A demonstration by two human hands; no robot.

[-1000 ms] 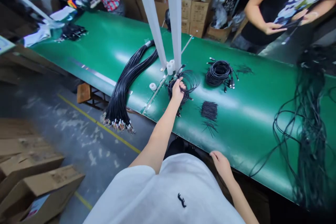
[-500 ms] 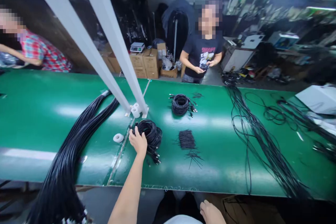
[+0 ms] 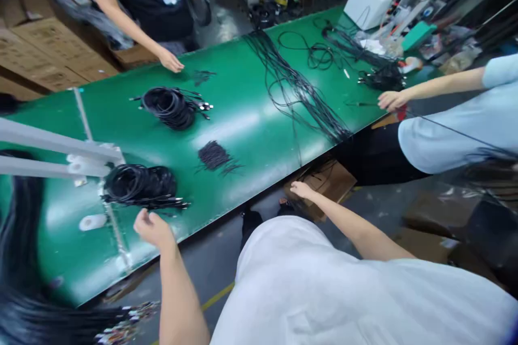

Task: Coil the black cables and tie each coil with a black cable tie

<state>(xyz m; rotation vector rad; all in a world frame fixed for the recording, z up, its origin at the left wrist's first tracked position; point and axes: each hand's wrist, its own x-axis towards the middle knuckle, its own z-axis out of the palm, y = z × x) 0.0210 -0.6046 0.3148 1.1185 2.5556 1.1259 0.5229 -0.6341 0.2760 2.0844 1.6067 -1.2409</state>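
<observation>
My left hand (image 3: pixel 151 228) hovers over the near edge of the green table (image 3: pixel 251 118), fingers curled in with nothing in them. Just beyond it lies a coil of black cables (image 3: pixel 140 183) with its plugs pointing right. My right hand (image 3: pixel 301 190) hangs below the table's front edge, fingers loosely stretched and holding nothing. A small heap of black ties (image 3: pixel 212 155) lies between the two hands, farther in. A second cable coil (image 3: pixel 168 105) sits toward the far side.
White posts (image 3: pixel 48 153) cross the left, with a white tape roll (image 3: pixel 92 222) beside them. A thick black cable bundle (image 3: pixel 16 280) hangs at far left. Loose long cables (image 3: pixel 299 91) spread right. One person's hand (image 3: pixel 170 60) rests opposite; another's hand (image 3: pixel 390 99) works at right.
My left hand has let go of the near coil and drawn back toward me. My head has swung right and down, so the table now runs slantwise.
</observation>
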